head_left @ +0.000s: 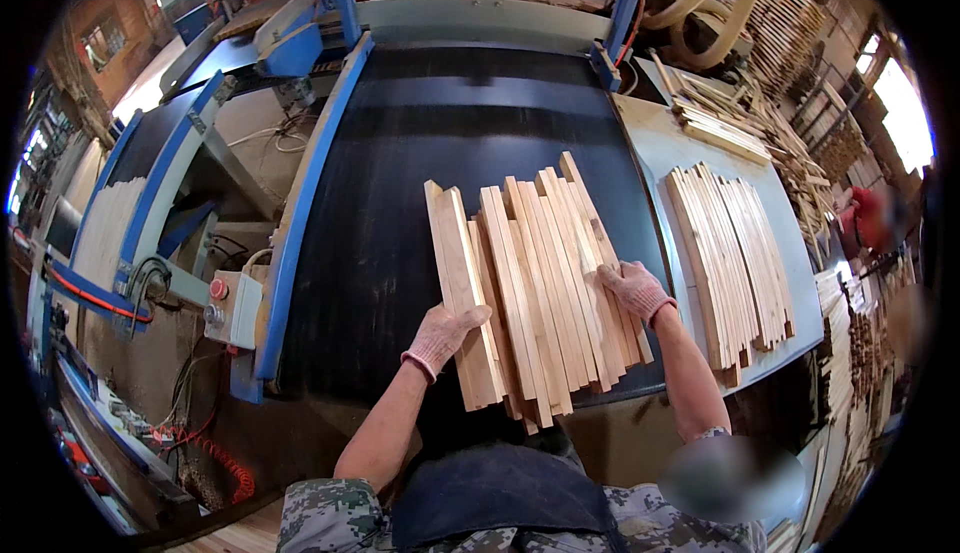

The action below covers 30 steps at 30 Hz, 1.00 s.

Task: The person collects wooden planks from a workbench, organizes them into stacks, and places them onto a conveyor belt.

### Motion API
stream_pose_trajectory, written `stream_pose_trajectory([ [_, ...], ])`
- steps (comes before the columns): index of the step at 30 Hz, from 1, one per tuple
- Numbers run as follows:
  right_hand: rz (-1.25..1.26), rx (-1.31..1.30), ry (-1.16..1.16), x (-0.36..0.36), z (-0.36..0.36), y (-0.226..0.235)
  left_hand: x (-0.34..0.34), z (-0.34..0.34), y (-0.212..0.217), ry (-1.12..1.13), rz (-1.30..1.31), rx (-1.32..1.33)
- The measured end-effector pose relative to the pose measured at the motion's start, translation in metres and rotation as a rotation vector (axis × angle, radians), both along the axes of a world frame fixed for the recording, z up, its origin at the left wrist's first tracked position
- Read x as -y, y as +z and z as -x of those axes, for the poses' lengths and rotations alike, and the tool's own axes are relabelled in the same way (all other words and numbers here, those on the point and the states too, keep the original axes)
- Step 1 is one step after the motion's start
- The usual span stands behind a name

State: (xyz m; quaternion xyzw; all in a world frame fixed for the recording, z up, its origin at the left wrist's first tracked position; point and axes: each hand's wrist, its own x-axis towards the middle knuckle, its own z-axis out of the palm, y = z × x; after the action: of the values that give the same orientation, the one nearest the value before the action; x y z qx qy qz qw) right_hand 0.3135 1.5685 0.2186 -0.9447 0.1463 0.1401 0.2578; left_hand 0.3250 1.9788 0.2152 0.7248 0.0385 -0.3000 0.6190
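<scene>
One wide black belt [400, 183] takes up the middle, a single blue frame [346, 3] standing across its far end; one pale tabletop [668, 151] runs along the belt's right side; one narrower conveyor [150, 148] stands left of the belt, bearing one row of whitish strips [110, 218]; over the belt's near end is the bundle of wooden strips [535, 293], uneven at the ends and too overlapped to count surely, its lower tips reaching past the belt's near edge; right of the belt, two stacks of strips [705, 263] sit side by side, one smaller pile [722, 135] beyond them; two forearms [385, 428] reach in from the belt's near side, set well apart; the gloved left hand [445, 338] is clamped on the bundle's left side, thumb over the top; the gloved right hand [637, 290] grips its right side; one grey control box [238, 311], its inside hidden, sits by the belt's near left corner, carrying a red button [218, 288].
</scene>
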Motion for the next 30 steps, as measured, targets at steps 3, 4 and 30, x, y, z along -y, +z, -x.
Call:
stream_pose_trajectory([
  [3, -0.079, 0.07, -0.143, -0.03, 0.009, 0.022, -0.008, -0.008, 0.001, -0.076, -0.228, 0.067],
  [4, -0.117, 0.122, -0.184, -0.031, 0.011, 0.02, -0.004, -0.002, 0.006, -0.013, -0.26, 0.107],
  [30, -0.375, 0.101, -0.294, -0.027, 0.012, 0.017, 0.0, 0.026, 0.05, 0.082, -0.962, 0.296],
])
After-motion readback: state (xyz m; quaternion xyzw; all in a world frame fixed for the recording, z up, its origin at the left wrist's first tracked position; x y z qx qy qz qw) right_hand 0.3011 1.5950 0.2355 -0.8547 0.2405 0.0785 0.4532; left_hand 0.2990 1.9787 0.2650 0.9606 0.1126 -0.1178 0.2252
